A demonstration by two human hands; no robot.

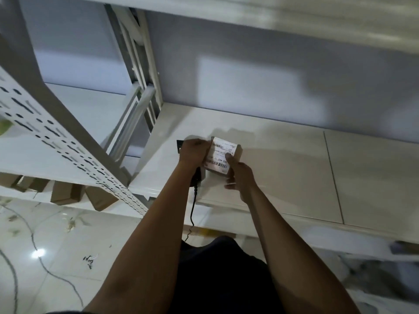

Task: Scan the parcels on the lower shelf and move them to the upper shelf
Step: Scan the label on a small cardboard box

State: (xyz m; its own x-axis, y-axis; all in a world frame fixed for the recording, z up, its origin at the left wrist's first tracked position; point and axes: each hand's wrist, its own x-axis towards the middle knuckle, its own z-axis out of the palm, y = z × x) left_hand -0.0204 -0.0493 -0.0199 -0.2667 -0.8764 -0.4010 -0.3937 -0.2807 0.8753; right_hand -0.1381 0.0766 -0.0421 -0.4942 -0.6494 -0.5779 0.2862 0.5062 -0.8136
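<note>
A small brown parcel [223, 156] with a white barcode label facing up is held just above the white shelf board [283, 173]. My right hand [240, 177] grips its near right corner, thumb on the label. My left hand [192, 152] is closed around a black handheld scanner [196, 177], whose head pokes out beyond the fingers beside the parcel's left edge. The scanner's black cable [193, 209] hangs down toward my body. Several brown parcels [68, 192] lie on a lower shelf at the left.
A perforated white upright [45, 130] slants across the left. Another shelf board [294, 14] runs overhead. A thin seam [332, 175] divides the shelf board to the right. Glossy tiled floor [56, 257] with loose cables lies below left.
</note>
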